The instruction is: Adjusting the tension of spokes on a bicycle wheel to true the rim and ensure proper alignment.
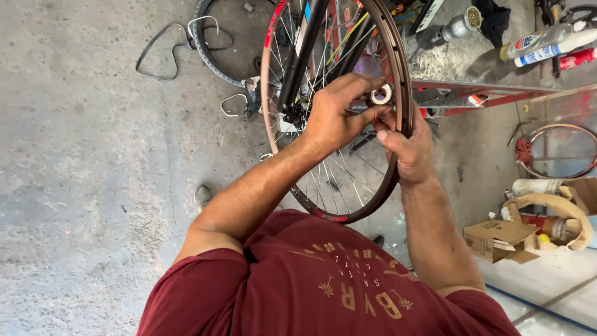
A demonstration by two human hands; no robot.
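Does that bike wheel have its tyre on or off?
Off. The wheel shows a bare rim and spokes, both hands gripping it; a loose tyre lies on the floor.

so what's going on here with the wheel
A person in a dark red shirt holds a bare bicycle rim, spoked and without a tyre, mounted in a bike frame. The left hand presses a small roll of white tape against the rim; the right hand grips the rim just below. A loose tyre lies on the concrete floor.
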